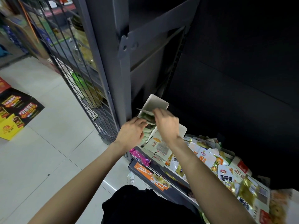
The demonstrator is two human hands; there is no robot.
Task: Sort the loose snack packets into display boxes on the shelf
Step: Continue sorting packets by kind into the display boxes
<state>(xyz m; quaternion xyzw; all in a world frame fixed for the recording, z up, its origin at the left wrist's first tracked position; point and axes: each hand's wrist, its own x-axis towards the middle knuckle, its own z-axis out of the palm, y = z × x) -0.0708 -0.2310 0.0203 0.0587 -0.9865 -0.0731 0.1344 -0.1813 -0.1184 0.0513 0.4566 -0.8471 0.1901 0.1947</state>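
A white display box (156, 103) with its flap up stands at the left end of the shelf (176, 172). Green snack packets (148, 118) stand inside it. My left hand (131, 132) reaches in at the box's near side, fingers curled against the packets. My right hand (167, 124) is over the box, fingertips pinching the top of a packet there. A second white box (159, 145) lies just in front. Several loose packets (208, 156) are heaped on the shelf to the right.
A grey shelf upright (111, 65) and wire mesh panel (77, 75) stand left of the box. Cartons (14, 109) sit on the tiled floor at left. A pink packet (140, 156) and orange label (142, 169) hang at the shelf's front edge.
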